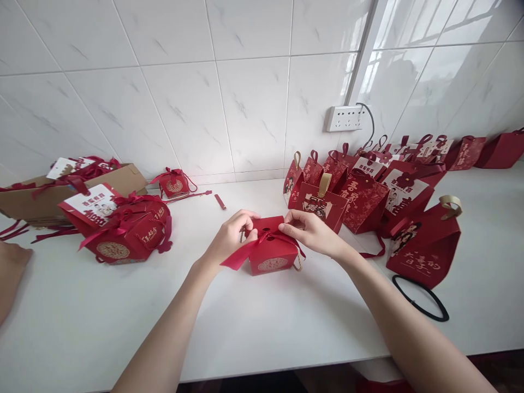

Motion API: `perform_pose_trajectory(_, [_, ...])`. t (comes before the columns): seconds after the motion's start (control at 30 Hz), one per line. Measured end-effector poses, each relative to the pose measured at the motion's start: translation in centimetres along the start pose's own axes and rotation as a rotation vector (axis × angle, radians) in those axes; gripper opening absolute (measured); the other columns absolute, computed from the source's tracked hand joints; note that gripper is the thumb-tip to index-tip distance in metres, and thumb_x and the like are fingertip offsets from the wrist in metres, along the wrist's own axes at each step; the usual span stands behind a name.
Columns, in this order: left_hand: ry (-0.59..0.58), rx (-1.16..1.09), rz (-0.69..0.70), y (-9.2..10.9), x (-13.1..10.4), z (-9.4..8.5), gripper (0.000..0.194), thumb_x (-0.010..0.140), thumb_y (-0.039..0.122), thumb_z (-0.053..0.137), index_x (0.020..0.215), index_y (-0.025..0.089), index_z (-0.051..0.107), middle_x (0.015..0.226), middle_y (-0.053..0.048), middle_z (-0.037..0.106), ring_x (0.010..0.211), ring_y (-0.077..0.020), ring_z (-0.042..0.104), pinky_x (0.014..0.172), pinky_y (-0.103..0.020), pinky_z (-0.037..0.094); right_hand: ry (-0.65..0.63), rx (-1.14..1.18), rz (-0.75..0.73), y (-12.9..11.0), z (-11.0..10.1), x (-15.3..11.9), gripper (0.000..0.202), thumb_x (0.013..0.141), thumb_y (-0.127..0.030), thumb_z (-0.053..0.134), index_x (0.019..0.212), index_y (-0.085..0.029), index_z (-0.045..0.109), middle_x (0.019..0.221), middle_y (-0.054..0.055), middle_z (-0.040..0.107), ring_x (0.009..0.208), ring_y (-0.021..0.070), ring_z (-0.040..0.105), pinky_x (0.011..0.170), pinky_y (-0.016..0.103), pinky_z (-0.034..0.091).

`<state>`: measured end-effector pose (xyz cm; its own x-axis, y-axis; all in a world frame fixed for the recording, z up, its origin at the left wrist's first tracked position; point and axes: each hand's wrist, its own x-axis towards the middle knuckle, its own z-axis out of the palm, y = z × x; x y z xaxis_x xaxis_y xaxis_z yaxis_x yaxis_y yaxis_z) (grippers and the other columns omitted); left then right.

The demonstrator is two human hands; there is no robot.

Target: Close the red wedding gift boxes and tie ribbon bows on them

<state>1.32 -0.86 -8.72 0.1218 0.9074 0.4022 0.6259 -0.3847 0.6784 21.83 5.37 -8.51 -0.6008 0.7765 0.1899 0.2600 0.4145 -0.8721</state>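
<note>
A small red gift box [273, 264] with a round gold pattern stands on the white table [262, 322] between my hands. A red ribbon [238, 255] crosses its top, and one tail hangs toward the left. My left hand [229, 237] has its fingers closed on the ribbon at the box's left upper edge. On the right, my right hand [308, 231] pinches the ribbon near the top flap. A twisted cord loop [298, 263] shows at the box's right side. The fingertips partly cover the ribbon's crossing.
Red boxes [129, 234] and a cardboard carton [24, 203] sit left; a small red box [174, 184] stands near the wall. Many red gift bags [366, 204] fill the right, with a black ring [421, 298] in front. A power strip [345, 119] is on the wall.
</note>
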Motion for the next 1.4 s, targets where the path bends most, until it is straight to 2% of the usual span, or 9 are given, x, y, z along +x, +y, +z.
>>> perform_pose_trajectory(0.2, [-0.059,-0.148,-0.213,-0.2,0.1,0.3,0.027,0.083,0.035,0.050,0.065,0.019,0.038,0.115,-0.004,0.055,0.087,-0.0170,0.056,0.070,-0.029,0.042,-0.013,0.134,0.112,0.5,-0.2,0.4,0.030,0.075,-0.046,0.063,0.071,-0.017,0.056,0.068,-0.002,0.054,0.063,0.0113,0.046,0.059,0.025,0.034])
perform_pose_trajectory(0.37, [-0.208,-0.406,-0.427,0.4,0.5,-0.6,0.025,0.077,0.036,0.060,0.068,0.017,0.047,0.090,-0.002,0.057,0.080,-0.0154,0.055,0.064,-0.026,0.040,-0.081,0.313,0.209,0.5,-0.5,0.5,0.027,0.071,-0.043,0.068,0.071,-0.016,0.062,0.071,0.000,0.058,0.067,0.0110,0.049,0.066,0.026,0.036])
perform_pose_trajectory(0.57, [-0.240,-0.580,-0.521,0.5,0.5,-0.8,0.020,0.074,0.027,0.063,0.064,0.017,0.049,0.071,0.002,0.049,0.067,-0.0108,0.049,0.060,-0.024,0.040,-0.142,0.330,0.243,0.6,-0.2,0.5,0.036,0.071,-0.050,0.066,0.065,-0.016,0.055,0.061,-0.004,0.050,0.059,0.0089,0.042,0.061,0.026,0.031])
perform_pose_trajectory(0.7, [-0.246,-0.588,-0.508,0.6,0.5,-0.6,0.017,0.074,0.027,0.064,0.067,0.017,0.052,0.066,0.003,0.048,0.064,-0.0101,0.048,0.058,-0.023,0.039,-0.151,0.311,0.252,0.7,0.0,0.4,0.039,0.071,-0.053,0.064,0.066,-0.016,0.054,0.061,-0.003,0.049,0.059,0.0098,0.042,0.061,0.026,0.031])
perform_pose_trajectory(1.0, [-0.277,-0.550,-0.436,-0.4,0.4,-0.6,0.023,0.075,0.037,0.065,0.073,0.016,0.054,0.085,-0.001,0.058,0.076,-0.0133,0.055,0.063,-0.025,0.041,-0.189,0.272,0.222,0.3,-0.2,0.4,0.034,0.071,-0.045,0.066,0.064,-0.017,0.049,0.061,-0.004,0.047,0.059,0.0092,0.040,0.059,0.025,0.029])
perform_pose_trajectory(1.1, [-0.231,-0.409,-0.345,-0.3,0.3,-1.1,0.022,0.076,0.036,0.064,0.072,0.017,0.055,0.103,-0.007,0.059,0.097,-0.0208,0.056,0.074,-0.031,0.044,-0.188,0.224,0.181,0.1,-0.8,0.1,0.030,0.069,-0.042,0.069,0.068,-0.018,0.052,0.063,-0.004,0.049,0.059,0.0094,0.042,0.056,0.024,0.029])
perform_pose_trajectory(1.2, [-0.125,-0.349,-0.215,0.3,0.3,-1.8,0.016,0.076,0.031,0.061,0.076,0.016,0.060,0.124,-0.010,0.051,0.117,-0.0262,0.046,0.087,-0.035,0.042,-0.155,0.180,0.094,-0.4,-1.2,-0.2,0.029,0.076,-0.045,0.062,0.070,-0.018,0.055,0.068,-0.003,0.052,0.062,0.0105,0.044,0.059,0.025,0.032])
perform_pose_trajectory(1.27, [-0.114,-0.392,-0.163,0.6,0.3,-2.1,0.015,0.076,0.030,0.060,0.075,0.015,0.061,0.121,-0.011,0.051,0.108,-0.0250,0.051,0.083,-0.035,0.044,-0.139,0.202,0.045,-0.8,-1.2,-0.4,0.030,0.081,-0.046,0.057,0.069,-0.018,0.056,0.069,-0.002,0.053,0.064,0.0113,0.046,0.062,0.025,0.035])
perform_pose_trajectory(1.4, [-0.180,-0.516,-0.126,0.7,0.3,-1.9,0.013,0.076,0.027,0.060,0.072,0.015,0.060,0.092,-0.008,0.058,0.076,-0.0158,0.055,0.069,-0.031,0.044,-0.120,0.328,0.024,-0.8,-0.7,-0.4,0.027,0.079,-0.041,0.061,0.067,-0.017,0.058,0.074,0.000,0.055,0.069,0.0125,0.050,0.066,0.026,0.038])
